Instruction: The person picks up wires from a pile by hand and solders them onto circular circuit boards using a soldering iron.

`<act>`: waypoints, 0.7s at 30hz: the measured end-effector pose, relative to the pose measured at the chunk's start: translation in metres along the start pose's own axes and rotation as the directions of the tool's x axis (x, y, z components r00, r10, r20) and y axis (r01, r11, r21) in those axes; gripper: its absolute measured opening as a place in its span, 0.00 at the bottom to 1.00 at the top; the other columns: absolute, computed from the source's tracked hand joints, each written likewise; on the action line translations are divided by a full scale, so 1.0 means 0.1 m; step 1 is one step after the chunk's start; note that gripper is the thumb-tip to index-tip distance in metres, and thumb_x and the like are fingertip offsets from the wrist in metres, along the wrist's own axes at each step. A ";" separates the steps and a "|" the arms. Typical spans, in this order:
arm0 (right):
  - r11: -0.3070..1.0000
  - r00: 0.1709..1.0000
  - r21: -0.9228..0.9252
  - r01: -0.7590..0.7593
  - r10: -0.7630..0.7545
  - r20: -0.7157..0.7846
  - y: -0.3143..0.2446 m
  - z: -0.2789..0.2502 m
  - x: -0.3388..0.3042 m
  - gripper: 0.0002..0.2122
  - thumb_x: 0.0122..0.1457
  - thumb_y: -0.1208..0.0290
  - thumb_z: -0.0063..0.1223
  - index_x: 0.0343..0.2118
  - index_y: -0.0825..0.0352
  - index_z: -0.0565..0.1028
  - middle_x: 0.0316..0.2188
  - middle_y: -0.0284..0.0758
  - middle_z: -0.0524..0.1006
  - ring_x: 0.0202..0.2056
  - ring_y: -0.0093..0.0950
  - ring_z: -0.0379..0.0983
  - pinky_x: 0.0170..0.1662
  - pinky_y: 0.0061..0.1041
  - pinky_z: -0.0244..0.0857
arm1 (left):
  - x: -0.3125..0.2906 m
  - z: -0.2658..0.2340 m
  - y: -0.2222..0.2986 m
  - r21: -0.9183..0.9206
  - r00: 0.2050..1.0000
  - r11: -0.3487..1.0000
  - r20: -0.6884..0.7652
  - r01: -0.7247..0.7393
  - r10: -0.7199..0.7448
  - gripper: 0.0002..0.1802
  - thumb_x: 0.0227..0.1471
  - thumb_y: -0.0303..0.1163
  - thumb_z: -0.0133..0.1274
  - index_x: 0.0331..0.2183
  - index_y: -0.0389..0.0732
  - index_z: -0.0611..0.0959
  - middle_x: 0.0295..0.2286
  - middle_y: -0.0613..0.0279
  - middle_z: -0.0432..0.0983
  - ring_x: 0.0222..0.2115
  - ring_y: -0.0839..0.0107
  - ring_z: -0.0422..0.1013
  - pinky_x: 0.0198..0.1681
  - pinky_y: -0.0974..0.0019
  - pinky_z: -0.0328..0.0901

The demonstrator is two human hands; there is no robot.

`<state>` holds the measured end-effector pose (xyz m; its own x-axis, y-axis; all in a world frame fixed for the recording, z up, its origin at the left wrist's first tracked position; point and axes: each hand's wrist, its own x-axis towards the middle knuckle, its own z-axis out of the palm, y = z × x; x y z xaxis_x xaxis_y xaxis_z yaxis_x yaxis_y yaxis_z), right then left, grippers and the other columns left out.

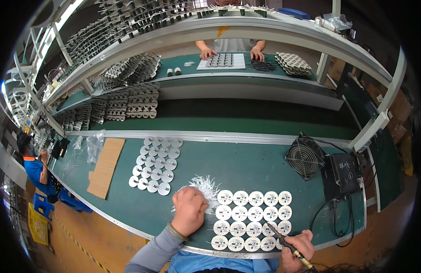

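Note:
My right hand (299,251) grips a soldering iron (287,244) whose tip points at the round white circuit boards (255,214), laid out in rows at the front of the bench. Whether the tip touches a board I cannot tell. My left hand (188,210) is closed, knuckles up, at the edge of a loose pile of thin white wires (205,185); what its fingers hold, if anything, is hidden. Left of that hand, round silver discs (156,163) with small dark parts in their middles lie in rows.
A brown board (106,168) and a clear plastic bag (95,146) lie to the left. On the right stand a black fan (304,157) and a dark box with a cable (342,175). Across the bench, another person's hands (257,54) work beside a white board.

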<state>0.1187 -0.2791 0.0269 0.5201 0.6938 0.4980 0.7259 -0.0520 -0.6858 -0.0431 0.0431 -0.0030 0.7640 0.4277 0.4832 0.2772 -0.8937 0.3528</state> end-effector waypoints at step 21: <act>0.966 0.992 0.228 -0.121 0.123 0.004 -0.16 0.45 0.31 0.16 0.50 0.81 0.69 0.42 0.61 0.79 0.26 0.29 0.82 0.27 0.27 0.79 0.42 0.27 0.64 | 0.08 -0.26 1.08 -0.646 0.937 0.756 0.319 0.106 0.141 0.05 0.51 0.21 0.61 0.31 0.39 0.81 0.26 0.56 0.76 0.28 0.57 0.74 0.32 0.61 0.67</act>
<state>0.1035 -0.2246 0.0296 0.6038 0.6852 0.4073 0.5355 0.0298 -0.8440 -0.0225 -0.0466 0.0601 0.9411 0.2310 0.2470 -0.0861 -0.5427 0.8355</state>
